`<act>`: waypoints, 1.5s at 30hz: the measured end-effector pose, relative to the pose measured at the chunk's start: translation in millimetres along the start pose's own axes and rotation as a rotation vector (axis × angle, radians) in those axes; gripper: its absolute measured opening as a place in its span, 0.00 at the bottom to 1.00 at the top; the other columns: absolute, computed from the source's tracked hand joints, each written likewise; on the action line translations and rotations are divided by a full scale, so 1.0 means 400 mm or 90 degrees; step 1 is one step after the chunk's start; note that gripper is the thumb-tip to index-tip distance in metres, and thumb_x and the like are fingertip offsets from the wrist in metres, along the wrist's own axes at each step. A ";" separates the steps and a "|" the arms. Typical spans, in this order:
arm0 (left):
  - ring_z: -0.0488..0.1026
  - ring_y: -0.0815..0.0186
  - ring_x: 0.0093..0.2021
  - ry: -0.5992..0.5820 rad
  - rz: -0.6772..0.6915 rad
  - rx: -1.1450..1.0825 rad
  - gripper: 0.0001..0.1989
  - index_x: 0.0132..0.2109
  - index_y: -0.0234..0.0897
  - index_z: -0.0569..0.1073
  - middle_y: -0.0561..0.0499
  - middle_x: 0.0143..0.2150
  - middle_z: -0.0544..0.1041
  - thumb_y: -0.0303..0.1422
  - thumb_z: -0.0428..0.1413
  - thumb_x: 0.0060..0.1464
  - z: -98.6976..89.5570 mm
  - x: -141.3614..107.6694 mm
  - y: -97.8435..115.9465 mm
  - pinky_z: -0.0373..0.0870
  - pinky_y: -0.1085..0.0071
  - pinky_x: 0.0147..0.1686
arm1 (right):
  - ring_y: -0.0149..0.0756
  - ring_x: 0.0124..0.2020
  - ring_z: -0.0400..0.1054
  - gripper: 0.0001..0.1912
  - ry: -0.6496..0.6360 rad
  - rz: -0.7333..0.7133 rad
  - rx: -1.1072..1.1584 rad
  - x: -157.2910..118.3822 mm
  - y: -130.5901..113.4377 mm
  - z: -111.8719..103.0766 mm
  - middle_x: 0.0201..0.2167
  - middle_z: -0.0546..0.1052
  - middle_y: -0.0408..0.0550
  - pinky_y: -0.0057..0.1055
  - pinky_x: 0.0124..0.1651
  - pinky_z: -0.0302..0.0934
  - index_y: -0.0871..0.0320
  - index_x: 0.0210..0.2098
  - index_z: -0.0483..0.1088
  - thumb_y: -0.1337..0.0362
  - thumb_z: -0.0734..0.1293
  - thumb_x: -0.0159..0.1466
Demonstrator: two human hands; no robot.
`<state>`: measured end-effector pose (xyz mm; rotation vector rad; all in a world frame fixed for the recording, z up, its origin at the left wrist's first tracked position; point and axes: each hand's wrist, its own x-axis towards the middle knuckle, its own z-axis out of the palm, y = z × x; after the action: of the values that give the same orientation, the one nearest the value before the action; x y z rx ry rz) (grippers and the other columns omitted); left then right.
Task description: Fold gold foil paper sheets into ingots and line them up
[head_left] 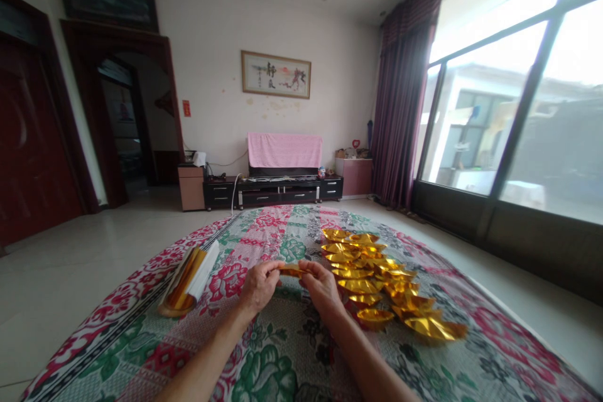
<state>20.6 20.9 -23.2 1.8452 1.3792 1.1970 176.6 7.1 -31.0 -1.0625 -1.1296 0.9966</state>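
Note:
Between my two hands is a small folded piece of gold foil paper [291,271], raised above the patterned cloth. My left hand [260,287] pinches its left end, and my right hand [324,289] grips the right end. Just right of my right hand, several folded gold paper ingots [360,287] lie in rows on the cloth. To the left of my left hand sits a curled stack of gold paper sheets [188,279] with a white sheet around it. The fingers partly hide the folded piece.
A floral cloth [277,364] covers the rounded surface before me. Beyond stand a low black cabinet [282,193] and a screen-like object under a pink towel [285,151]. Large windows [490,113] and purple curtains [400,107] are on the right; doorways lie left.

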 end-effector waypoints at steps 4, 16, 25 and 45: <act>0.75 0.71 0.28 0.032 0.053 0.017 0.17 0.42 0.35 0.76 0.51 0.36 0.79 0.29 0.46 0.49 0.004 0.002 -0.005 0.70 0.77 0.33 | 0.30 0.21 0.65 0.17 -0.011 -0.031 -0.108 0.009 0.018 -0.008 0.24 0.75 0.45 0.25 0.25 0.61 0.63 0.34 0.73 0.63 0.61 0.46; 0.77 0.67 0.32 -0.006 -0.001 0.035 0.21 0.50 0.34 0.73 0.49 0.36 0.80 0.27 0.44 0.51 0.008 -0.001 -0.011 0.72 0.76 0.34 | 0.36 0.28 0.71 0.20 0.009 -0.113 -0.241 0.010 0.038 -0.017 0.32 0.78 0.49 0.28 0.31 0.65 0.61 0.40 0.74 0.62 0.57 0.54; 0.77 0.63 0.37 -0.031 -0.010 0.033 0.21 0.47 0.34 0.75 0.46 0.40 0.79 0.27 0.45 0.49 0.015 0.002 -0.021 0.73 0.72 0.36 | 0.40 0.34 0.72 0.20 0.028 -0.086 -0.216 0.012 0.029 -0.022 0.34 0.78 0.50 0.33 0.39 0.66 0.61 0.40 0.75 0.63 0.58 0.52; 0.77 0.67 0.34 -0.094 -0.088 -0.104 0.23 0.52 0.33 0.70 0.47 0.45 0.77 0.27 0.45 0.49 0.020 0.002 -0.016 0.71 0.75 0.27 | 0.39 0.27 0.71 0.21 -0.019 -0.067 -0.221 0.002 0.010 -0.017 0.29 0.78 0.49 0.32 0.32 0.66 0.63 0.38 0.76 0.62 0.59 0.51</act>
<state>24.8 24.4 -31.9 1.6608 1.2668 1.0496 183.0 7.7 -35.6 -1.2505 -1.4018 0.7495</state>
